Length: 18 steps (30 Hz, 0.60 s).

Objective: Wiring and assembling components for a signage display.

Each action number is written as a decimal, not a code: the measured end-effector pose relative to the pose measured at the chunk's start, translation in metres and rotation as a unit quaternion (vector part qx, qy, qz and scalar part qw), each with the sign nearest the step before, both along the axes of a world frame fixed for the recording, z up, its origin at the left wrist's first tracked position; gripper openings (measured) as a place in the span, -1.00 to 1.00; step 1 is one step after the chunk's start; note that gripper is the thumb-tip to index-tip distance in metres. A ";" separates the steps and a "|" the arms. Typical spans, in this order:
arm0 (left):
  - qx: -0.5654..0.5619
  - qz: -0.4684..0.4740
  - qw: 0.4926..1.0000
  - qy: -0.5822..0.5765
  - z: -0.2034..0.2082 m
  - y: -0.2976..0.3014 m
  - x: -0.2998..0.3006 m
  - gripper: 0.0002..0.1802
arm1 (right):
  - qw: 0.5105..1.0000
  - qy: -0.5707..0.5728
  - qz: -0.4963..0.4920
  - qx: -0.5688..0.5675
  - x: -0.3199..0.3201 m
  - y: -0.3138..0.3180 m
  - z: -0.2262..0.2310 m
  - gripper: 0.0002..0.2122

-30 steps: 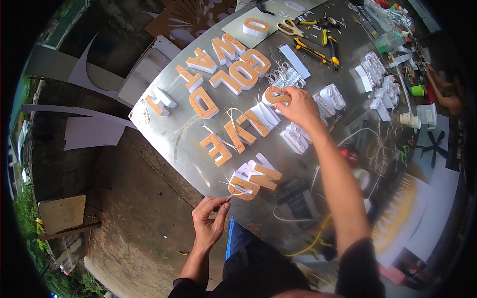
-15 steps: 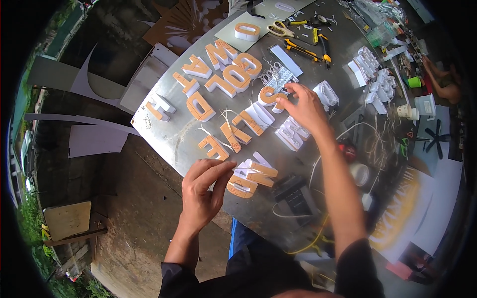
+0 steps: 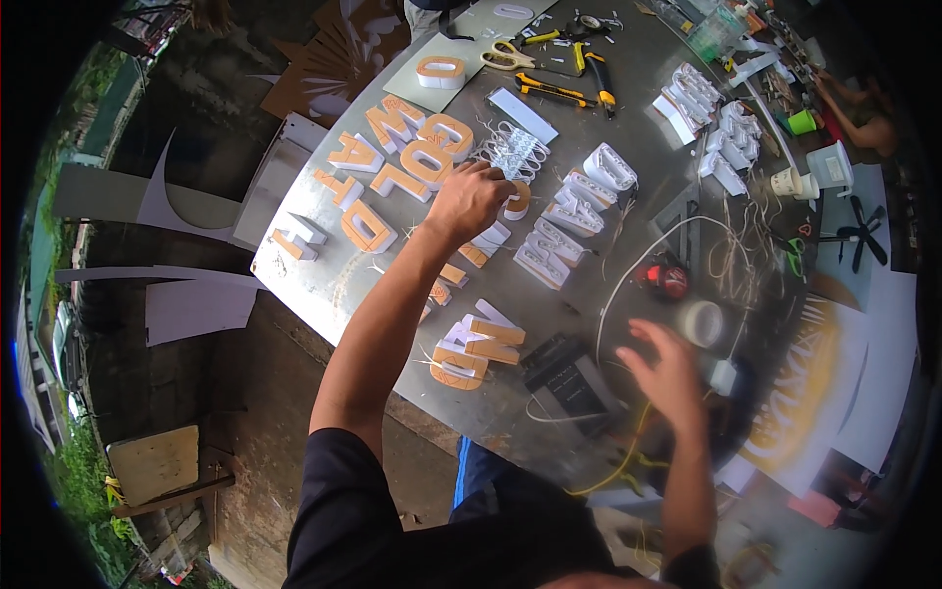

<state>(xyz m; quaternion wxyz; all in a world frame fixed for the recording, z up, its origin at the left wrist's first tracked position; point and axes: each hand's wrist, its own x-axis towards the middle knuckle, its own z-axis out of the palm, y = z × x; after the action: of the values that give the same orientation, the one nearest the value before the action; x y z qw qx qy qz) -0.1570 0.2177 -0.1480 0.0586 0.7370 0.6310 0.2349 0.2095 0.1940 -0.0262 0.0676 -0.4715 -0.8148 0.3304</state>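
My left hand (image 3: 473, 201) reaches far over the metal table, its fingers curled down beside a bundle of small light modules with white wires (image 3: 517, 152). Just under its fingertips is a curved letter block (image 3: 517, 201) with a tan face. Whatever the fingers grip is hidden by the back of the hand. My right hand (image 3: 662, 368) hovers over the table with fingers apart and nothing in it, near a roll of tape (image 3: 702, 323). Between the hands stand several white letter shells (image 3: 572, 211) with wiring inside.
Tan-faced letter blocks (image 3: 369, 228) fill the table's left side. Scissors (image 3: 508, 56), a yellow-black cutter (image 3: 551, 90) and pliers (image 3: 600, 83) lie at the back. A dark power supply box (image 3: 572, 383) sits at the near edge, and a red round object (image 3: 667, 281) lies farther right.
My left hand has moved forward from the near letters to the light bundle. My right hand has left the curved letter and drawn back toward the near right. The view has shifted slightly.
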 end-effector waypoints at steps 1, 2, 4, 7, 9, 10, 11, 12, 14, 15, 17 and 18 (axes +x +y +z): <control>0.006 0.007 1.000 0.003 -0.004 0.000 0.000 -0.86 | 1.000 -0.004 -0.010 -0.001 0.009 -0.006 0.002 -0.63; 0.011 0.002 1.000 -0.007 -0.007 0.000 0.001 -0.86 | 1.000 -0.014 -0.024 -0.006 0.017 -0.011 0.005 -0.63; 0.019 -0.009 0.999 -0.030 -0.009 0.001 0.001 -0.86 | 1.000 -0.011 -0.020 0.016 0.028 -0.017 0.009 -0.64; 0.006 0.003 1.000 -0.001 -0.007 0.001 0.004 -0.85 | 0.999 -0.007 -0.022 0.029 0.034 -0.023 0.017 -0.65; 0.008 0.004 1.000 0.008 -0.005 0.002 0.005 -0.84 | 0.999 0.002 -0.021 0.034 0.034 -0.026 0.022 -0.65; 0.009 0.004 1.000 0.012 -0.004 0.003 0.006 -0.83 | 0.999 0.007 -0.020 0.038 0.034 -0.027 0.024 -0.65; 0.018 0.000 1.000 0.023 -0.003 0.004 0.006 -0.82 | 0.999 0.014 -0.022 0.036 0.033 -0.029 0.026 -0.65; 0.028 -0.003 0.999 0.034 -0.004 0.004 0.006 -0.81 | 0.999 0.012 -0.017 0.040 0.033 -0.032 0.027 -0.65; 0.035 -0.004 0.998 0.043 -0.005 0.005 0.005 -0.78 | 0.999 0.016 -0.012 0.036 0.032 -0.036 0.028 -0.65; 0.032 -0.002 0.999 0.042 -0.005 0.005 0.005 -0.77 | 0.999 0.005 -0.007 0.045 0.032 -0.039 0.029 -0.65; 0.022 0.005 0.999 0.041 -0.006 0.004 0.005 -0.77 | 0.999 -0.009 0.001 0.050 0.031 -0.043 0.031 -0.66; 0.014 0.009 0.999 0.041 -0.004 0.004 0.005 -0.77 | 0.998 -0.005 0.007 0.056 0.030 -0.044 0.033 -0.66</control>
<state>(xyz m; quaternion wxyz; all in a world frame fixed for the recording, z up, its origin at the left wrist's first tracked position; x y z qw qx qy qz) -0.1520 0.2218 -0.1525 0.0202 0.7411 0.6359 0.2143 0.2391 0.1498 0.0072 0.0877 -0.4628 -0.8355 0.2828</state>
